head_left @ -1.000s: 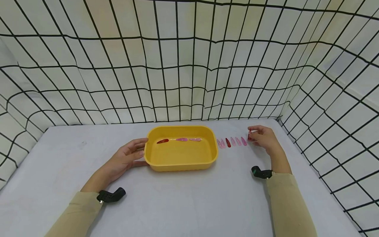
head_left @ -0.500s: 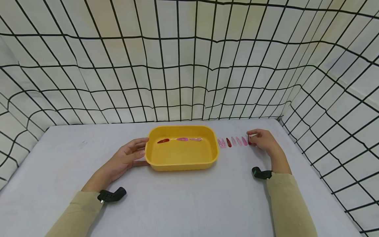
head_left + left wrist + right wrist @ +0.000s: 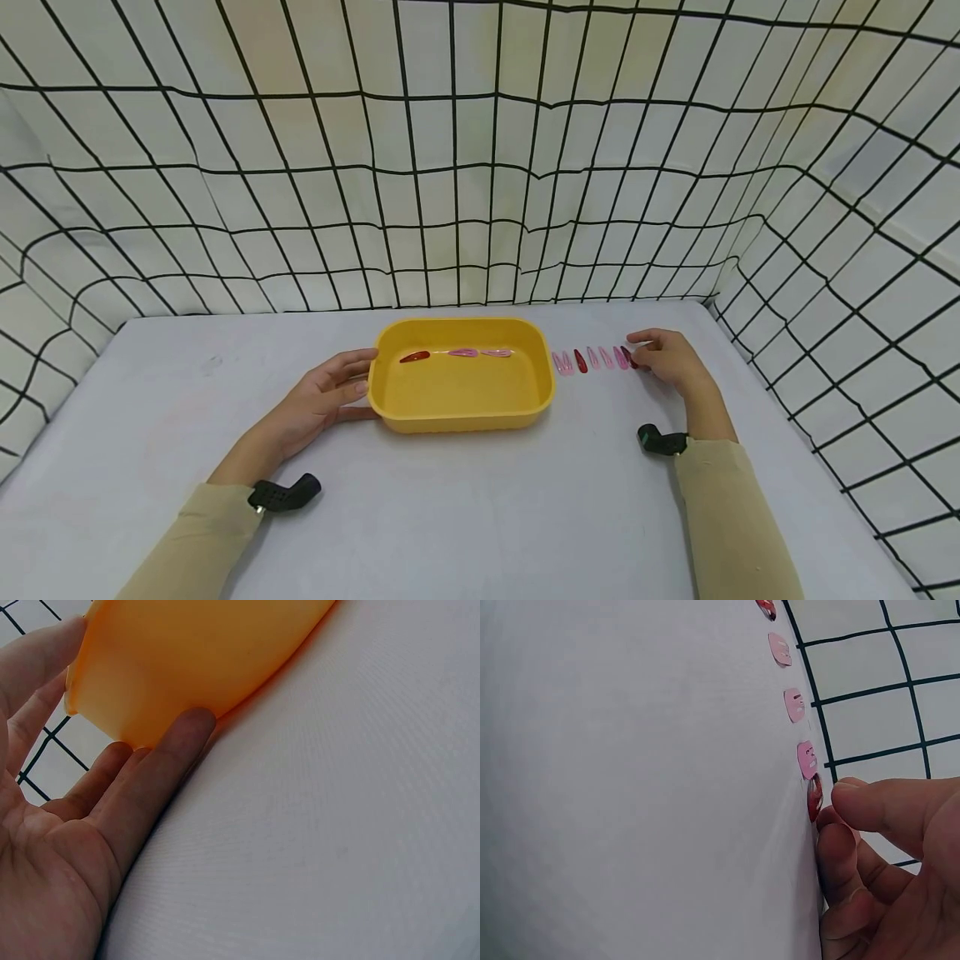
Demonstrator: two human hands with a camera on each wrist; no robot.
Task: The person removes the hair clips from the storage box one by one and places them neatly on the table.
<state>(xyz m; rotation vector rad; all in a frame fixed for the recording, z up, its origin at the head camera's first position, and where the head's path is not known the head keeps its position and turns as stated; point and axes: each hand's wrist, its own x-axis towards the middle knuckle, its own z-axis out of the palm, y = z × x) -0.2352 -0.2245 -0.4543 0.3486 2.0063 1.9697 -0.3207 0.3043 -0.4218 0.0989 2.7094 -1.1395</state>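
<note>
My left hand [image 3: 330,392] touches the left end of a yellow tray [image 3: 457,424], fingers mostly straight along its wall; the left wrist view shows fingertips against the tray [image 3: 187,667]. Inside the tray lie a red hair clip [image 3: 415,357] and two pink ones, [image 3: 462,352] among them. At the right end of a row of clips, my right hand [image 3: 667,354] has its fingertips right at a dark red hair clip [image 3: 815,799]. That clip lies tilted close against a pink hair clip [image 3: 807,759], and the thumb shows a small gap from it.
Several pink clips and another red hair clip [image 3: 581,361] line up on the white tabletop [image 3: 480,517] right of the tray. Black wire mesh [image 3: 480,225] over white panels stands behind the table and along its sides.
My right hand has come down slightly, and the red clip it held upright now lies tilted at the row's end, its fingers loosened. The left hand and tray stay put.
</note>
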